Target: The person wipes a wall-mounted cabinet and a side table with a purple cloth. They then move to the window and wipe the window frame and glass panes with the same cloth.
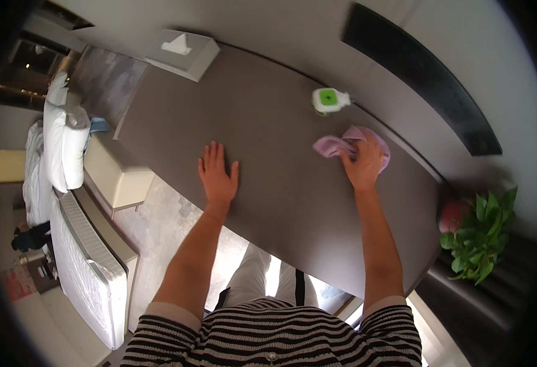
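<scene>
My left hand point(218, 176) lies flat, palm down, on the grey-brown tabletop point(268, 183), its fingers a little apart and nothing in it. Farther right, my right hand point(364, 163) grips a pink-purple cloth point(330, 146), pressing it against the same surface near the back edge. Part of the cloth bunches out to the left of my thumb; the rest spreads under and beyond my fingers. Just past the cloth is a white bottle point(339, 102) with a green label, close to the wall.
A tissue box point(186, 52) stands at the far left corner. A potted green plant point(481, 238) is at the right end. On the wall hangs a long black panel point(424, 78). To the left are a bench point(119, 176), a plastic-covered mattress point(89, 270) and another person point(32, 236).
</scene>
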The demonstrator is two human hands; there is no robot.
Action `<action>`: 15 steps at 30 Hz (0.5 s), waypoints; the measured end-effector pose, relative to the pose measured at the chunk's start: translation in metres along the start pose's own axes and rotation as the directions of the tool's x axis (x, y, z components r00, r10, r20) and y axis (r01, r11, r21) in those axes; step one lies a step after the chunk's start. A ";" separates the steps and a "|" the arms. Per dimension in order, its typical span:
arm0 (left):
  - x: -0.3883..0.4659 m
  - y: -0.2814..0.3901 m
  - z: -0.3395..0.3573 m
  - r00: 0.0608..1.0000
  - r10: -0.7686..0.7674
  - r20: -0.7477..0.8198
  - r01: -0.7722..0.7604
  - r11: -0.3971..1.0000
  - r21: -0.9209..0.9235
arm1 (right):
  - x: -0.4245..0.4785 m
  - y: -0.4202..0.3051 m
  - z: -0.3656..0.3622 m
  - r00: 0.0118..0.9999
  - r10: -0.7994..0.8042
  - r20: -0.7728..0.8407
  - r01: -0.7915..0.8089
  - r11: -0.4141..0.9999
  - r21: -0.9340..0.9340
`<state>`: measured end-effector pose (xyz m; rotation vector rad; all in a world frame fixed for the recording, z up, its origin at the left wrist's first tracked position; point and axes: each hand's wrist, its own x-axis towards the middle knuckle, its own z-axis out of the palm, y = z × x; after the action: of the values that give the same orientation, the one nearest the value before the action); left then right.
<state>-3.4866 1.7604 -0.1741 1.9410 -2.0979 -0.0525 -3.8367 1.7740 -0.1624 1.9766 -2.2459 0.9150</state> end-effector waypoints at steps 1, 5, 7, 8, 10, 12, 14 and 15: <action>0.002 0.001 0.000 1.000 -0.001 0.005 0.001 1.000 -0.005 | 0.009 -0.002 0.015 0.998 0.037 -0.043 -0.037 0.999 -0.019; 0.001 0.000 -0.003 0.999 -0.028 0.027 0.029 0.999 -0.031 | 0.039 -0.019 0.036 0.967 0.249 0.053 -0.250 0.968 0.006; 0.000 0.002 -0.004 0.999 -0.031 0.029 0.033 0.998 -0.052 | 0.045 -0.032 0.040 0.988 0.153 -0.027 -0.154 0.985 -0.081; 0.000 0.001 -0.006 0.998 -0.037 0.041 0.040 0.997 -0.060 | 0.046 -0.042 0.044 0.990 0.137 -0.028 -0.140 0.979 -0.150; 0.004 0.002 -0.009 0.998 -0.040 0.058 0.045 0.996 -0.075 | 0.053 -0.054 0.054 0.984 0.177 -0.020 -0.177 0.964 -0.200; 0.004 0.003 -0.011 0.998 -0.039 0.054 0.043 0.996 -0.076 | 0.064 -0.066 0.061 0.968 0.220 -0.120 -0.240 0.954 -0.181; 0.003 0.004 -0.013 0.998 -0.042 0.056 0.046 0.996 -0.076 | 0.074 -0.071 0.070 0.953 0.248 -0.172 -0.276 0.947 -0.166; 0.003 0.005 -0.013 0.997 -0.041 0.062 0.046 0.996 -0.077 | 0.077 -0.072 0.076 0.950 0.257 -0.176 -0.286 0.944 -0.165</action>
<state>-3.4886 1.7597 -0.1601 1.9621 -2.0587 -0.2023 -3.7594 1.6698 -0.1667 1.4917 -2.4518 0.8034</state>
